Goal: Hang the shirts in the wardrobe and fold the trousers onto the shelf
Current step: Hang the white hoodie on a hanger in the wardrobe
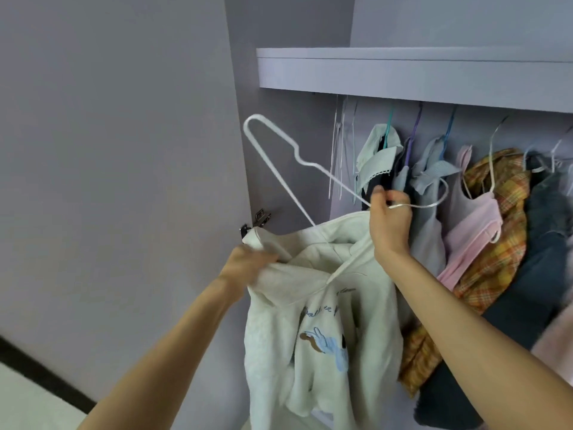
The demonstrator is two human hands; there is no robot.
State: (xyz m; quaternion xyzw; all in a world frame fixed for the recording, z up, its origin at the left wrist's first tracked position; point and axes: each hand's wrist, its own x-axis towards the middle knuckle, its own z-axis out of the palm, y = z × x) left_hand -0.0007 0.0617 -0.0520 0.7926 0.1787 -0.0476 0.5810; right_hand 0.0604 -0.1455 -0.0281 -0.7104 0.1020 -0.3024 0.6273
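Head view. My right hand [389, 217] has its grip pinched on the neck of the thin white wire hanger [280, 164], just below the hook. My left hand [248, 262] has its grip clenched on the shoulder fabric of the cream hooded sweatshirt with a blue printed motif [316, 330].

The sweatshirt hangs below both grips, between them. The hanger's long axis tilts up and away to the left of the right grip; its lower arm runs down into the collar beside the left grip.

In my judgement, that arm must seat in the left shoulder next; the left hand is nearer.
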